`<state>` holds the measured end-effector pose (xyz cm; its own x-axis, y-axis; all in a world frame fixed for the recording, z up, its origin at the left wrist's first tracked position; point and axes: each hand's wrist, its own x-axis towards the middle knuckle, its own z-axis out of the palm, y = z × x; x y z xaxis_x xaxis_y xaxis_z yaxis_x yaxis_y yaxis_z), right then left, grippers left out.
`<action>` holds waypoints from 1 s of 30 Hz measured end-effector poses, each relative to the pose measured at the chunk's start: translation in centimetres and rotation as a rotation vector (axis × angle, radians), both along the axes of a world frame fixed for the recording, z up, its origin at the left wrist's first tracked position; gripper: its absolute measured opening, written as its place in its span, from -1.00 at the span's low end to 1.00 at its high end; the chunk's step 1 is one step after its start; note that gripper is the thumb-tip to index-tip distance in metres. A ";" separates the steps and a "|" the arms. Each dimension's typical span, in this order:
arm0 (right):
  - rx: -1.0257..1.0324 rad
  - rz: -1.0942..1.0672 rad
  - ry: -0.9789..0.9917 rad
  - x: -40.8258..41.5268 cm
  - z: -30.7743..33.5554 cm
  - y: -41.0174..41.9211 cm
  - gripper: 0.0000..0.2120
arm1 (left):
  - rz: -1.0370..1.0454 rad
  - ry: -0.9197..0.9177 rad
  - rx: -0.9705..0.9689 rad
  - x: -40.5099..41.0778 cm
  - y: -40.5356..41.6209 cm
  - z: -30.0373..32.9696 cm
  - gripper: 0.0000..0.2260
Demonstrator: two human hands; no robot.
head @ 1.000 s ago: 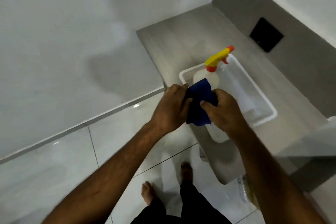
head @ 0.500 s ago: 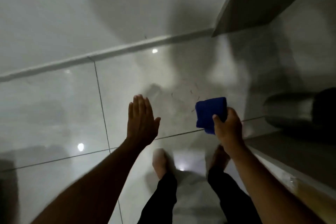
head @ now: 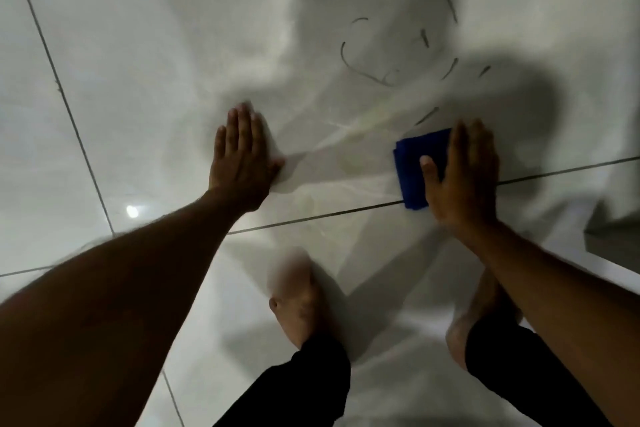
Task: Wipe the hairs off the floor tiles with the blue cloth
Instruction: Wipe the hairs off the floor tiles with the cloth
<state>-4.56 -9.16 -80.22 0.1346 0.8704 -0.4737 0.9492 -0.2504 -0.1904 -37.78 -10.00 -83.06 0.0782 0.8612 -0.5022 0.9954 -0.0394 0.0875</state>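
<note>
Several dark hairs [head: 398,45] lie scattered on the glossy pale floor tiles [head: 156,45], just beyond my right hand. My right hand [head: 462,177] lies flat on a folded blue cloth [head: 414,170] and presses it onto the floor across a grout line; the cloth's right part is hidden under the palm. One hair [head: 427,114] lies just past the cloth's far edge. My left hand [head: 242,156] rests flat on the tile with fingers together and holds nothing.
Dark grout lines [head: 311,217] cross the floor. My bare feet [head: 299,302] and black trouser legs are near the bottom. A grey ledge corner [head: 613,232] juts in at the right edge.
The view has dropped close to the floor. Both hands have come down onto the tile, the right one now pressing the cloth flat, the left planted flat.
</note>
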 end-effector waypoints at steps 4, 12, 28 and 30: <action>0.150 0.119 0.009 -8.8 -4.0 -2.4 -0.40 | 0.009 -0.046 0.082 -0.5 -0.5 -2.5 -0.26; 0.274 1.136 0.176 -8.9 -5.8 -5.2 -0.39 | -0.043 -0.065 0.100 -1.5 -0.4 -2.2 -0.29; 0.327 1.035 0.183 -5.8 -5.8 6.6 -0.36 | 0.026 -0.020 0.161 -0.6 0.5 -1.1 -0.31; 0.386 0.824 0.038 1.1 -6.2 8.3 -0.36 | 0.029 -0.032 0.216 0.1 2.8 -1.2 -0.32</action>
